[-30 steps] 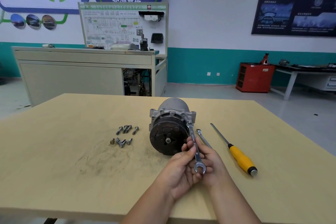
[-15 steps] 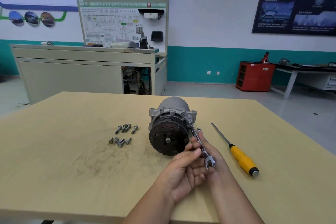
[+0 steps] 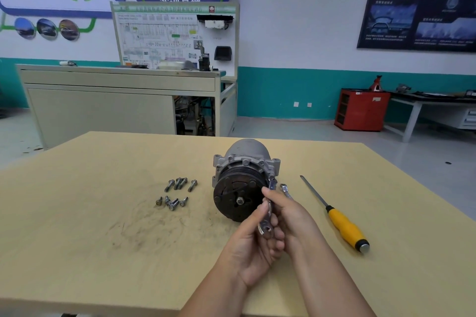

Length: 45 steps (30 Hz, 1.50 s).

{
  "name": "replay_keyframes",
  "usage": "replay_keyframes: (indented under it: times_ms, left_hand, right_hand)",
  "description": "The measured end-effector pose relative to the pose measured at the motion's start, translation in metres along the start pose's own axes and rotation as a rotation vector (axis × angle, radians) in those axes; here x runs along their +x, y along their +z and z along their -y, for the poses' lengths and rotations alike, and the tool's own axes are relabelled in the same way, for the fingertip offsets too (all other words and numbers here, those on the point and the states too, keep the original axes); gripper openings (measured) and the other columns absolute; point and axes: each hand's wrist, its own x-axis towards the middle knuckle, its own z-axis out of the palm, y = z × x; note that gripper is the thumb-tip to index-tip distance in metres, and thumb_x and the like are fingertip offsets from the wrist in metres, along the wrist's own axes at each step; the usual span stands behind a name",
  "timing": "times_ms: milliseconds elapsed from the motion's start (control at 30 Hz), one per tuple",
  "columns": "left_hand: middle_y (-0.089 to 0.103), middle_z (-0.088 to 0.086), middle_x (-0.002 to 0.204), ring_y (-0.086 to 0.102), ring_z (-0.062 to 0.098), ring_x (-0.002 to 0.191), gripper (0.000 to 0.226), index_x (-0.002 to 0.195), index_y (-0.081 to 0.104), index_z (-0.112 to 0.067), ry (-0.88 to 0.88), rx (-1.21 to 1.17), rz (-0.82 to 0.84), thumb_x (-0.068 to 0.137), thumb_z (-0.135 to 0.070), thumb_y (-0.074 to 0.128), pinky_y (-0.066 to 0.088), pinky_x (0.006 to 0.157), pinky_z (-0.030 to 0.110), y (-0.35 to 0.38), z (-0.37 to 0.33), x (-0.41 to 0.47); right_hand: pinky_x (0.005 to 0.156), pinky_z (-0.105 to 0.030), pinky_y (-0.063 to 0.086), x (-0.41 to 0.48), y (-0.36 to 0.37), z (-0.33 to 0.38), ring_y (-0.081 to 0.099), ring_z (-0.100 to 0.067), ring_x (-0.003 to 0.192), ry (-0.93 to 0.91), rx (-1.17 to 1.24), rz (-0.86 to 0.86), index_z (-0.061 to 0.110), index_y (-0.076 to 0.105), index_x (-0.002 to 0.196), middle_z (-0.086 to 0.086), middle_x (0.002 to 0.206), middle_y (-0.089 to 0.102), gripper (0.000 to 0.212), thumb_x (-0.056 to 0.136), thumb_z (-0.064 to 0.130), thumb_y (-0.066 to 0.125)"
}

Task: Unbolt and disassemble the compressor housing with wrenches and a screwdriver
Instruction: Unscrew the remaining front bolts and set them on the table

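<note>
Left hand and right hand curl their fingers round a wrench. Its far end meets the compressor rim just beyond the fingertips, likely for leverage. Bolts lie left, a screwdriver right.

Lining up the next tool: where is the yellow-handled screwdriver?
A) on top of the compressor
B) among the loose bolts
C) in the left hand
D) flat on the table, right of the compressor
D: the screwdriver lies flat on the table, right of the compressor and apart from it.
</note>
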Motion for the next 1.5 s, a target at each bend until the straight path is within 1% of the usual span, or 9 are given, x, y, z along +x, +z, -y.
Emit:
replay_keyframes:
  times_ms: [100, 200, 333, 467, 533, 733, 1067, 1267, 1500]
  left_hand:
    - [0.059, 0.005, 0.045, 0.054, 0.01, 0.032, 0.032, 0.051, 0.064, -0.013, -0.019, 0.039, -0.03, 0.075, -0.033, 0.057, 0.036, 0.031, 0.012, -0.002, -0.001, 0.0]
    - [0.061, 0.009, 0.047, 0.056, 0.012, 0.033, 0.032, 0.053, 0.065, -0.01, -0.031, 0.053, -0.016, 0.078, -0.026, 0.053, 0.038, 0.032, 0.012, -0.004, -0.001, -0.001]
    - [0.063, 0.011, 0.049, 0.058, 0.015, 0.035, 0.032, 0.054, 0.064, -0.008, -0.041, 0.064, 0.002, 0.078, -0.025, 0.051, 0.044, 0.037, 0.015, -0.004, 0.0, -0.001]
    - [0.063, 0.011, 0.051, 0.059, 0.017, 0.039, 0.033, 0.054, 0.064, -0.01, -0.067, 0.138, -0.015, 0.077, -0.03, 0.052, 0.044, 0.04, 0.018, -0.001, 0.002, -0.001]
    - [0.064, 0.012, 0.054, 0.06, 0.017, 0.041, 0.035, 0.056, 0.065, -0.011, -0.074, 0.193, -0.009, 0.078, -0.034, 0.05, 0.045, 0.04, 0.018, 0.001, 0.003, -0.002]
    - [0.067, 0.014, 0.059, 0.063, 0.018, 0.043, 0.03, 0.065, 0.065, -0.012, -0.042, 0.35, 0.041, 0.08, -0.034, 0.053, 0.044, 0.038, 0.017, 0.006, 0.007, -0.004]
    - [0.066, 0.011, 0.057, 0.061, 0.015, 0.042, 0.032, 0.064, 0.067, -0.013, -0.041, 0.477, 0.014, 0.085, -0.033, 0.054, 0.041, 0.039, 0.017, 0.006, 0.011, -0.003]
    - [0.066, 0.011, 0.058, 0.06, 0.016, 0.043, 0.047, 0.058, 0.068, -0.014, -0.059, 0.493, -0.021, 0.095, -0.029, 0.043, 0.039, 0.04, 0.018, 0.005, 0.012, -0.002]
    - [0.066, 0.013, 0.058, 0.06, 0.016, 0.042, 0.046, 0.059, 0.066, -0.014, -0.075, 0.487, -0.045, 0.096, -0.027, 0.041, 0.037, 0.036, 0.017, 0.006, 0.012, -0.002]
  right_hand:
    - [0.034, -0.015, 0.033, 0.002, -0.001, -0.004, 0.039, -0.016, 0.027, -0.098, -0.002, -0.054, 0.006, 0.055, 0.064, -0.006, 0.04, 0.046, 0.034, 0.089, 0.029, 0.06]
    - [0.04, -0.019, 0.046, 0.002, -0.004, -0.004, 0.057, -0.015, 0.043, -0.118, 0.1, 0.031, 0.003, 0.067, 0.078, -0.009, 0.057, 0.063, 0.035, 0.094, 0.03, 0.051]
    - [0.047, -0.023, 0.053, 0.003, -0.014, -0.003, 0.065, -0.016, 0.053, -0.079, 0.231, 0.103, 0.003, 0.074, 0.068, -0.008, 0.058, 0.063, 0.045, 0.094, 0.028, 0.048]
    - [0.032, -0.019, 0.042, 0.006, -0.021, -0.006, 0.048, -0.017, 0.031, -0.02, 0.169, 0.032, 0.008, 0.068, 0.053, -0.006, 0.041, 0.048, 0.047, 0.091, 0.032, 0.053]
    - [0.028, -0.014, 0.032, 0.007, -0.023, -0.007, 0.036, -0.016, 0.023, 0.029, 0.122, 0.021, 0.008, 0.064, 0.06, -0.004, 0.035, 0.039, 0.038, 0.088, 0.033, 0.056]
    - [0.057, -0.028, 0.029, 0.01, -0.023, -0.007, 0.033, -0.022, 0.056, -0.06, 0.177, 0.084, 0.007, 0.056, 0.074, -0.002, 0.047, 0.047, 0.024, 0.082, 0.029, 0.054]
    - [0.055, -0.027, 0.034, 0.015, -0.03, -0.017, 0.046, -0.016, 0.049, -0.146, 0.166, 0.073, 0.003, 0.058, 0.08, -0.002, 0.046, 0.045, 0.03, 0.095, 0.024, 0.043]
    - [0.056, -0.031, 0.014, 0.025, -0.034, -0.02, 0.021, -0.019, 0.059, -0.212, 0.106, 0.065, 0.007, 0.069, 0.069, -0.003, 0.05, 0.05, 0.029, 0.079, 0.031, 0.055]
    - [0.057, -0.03, 0.025, 0.025, -0.033, -0.021, 0.034, -0.021, 0.058, -0.212, 0.079, 0.047, 0.001, 0.062, 0.08, -0.003, 0.048, 0.048, 0.028, 0.092, 0.022, 0.048]
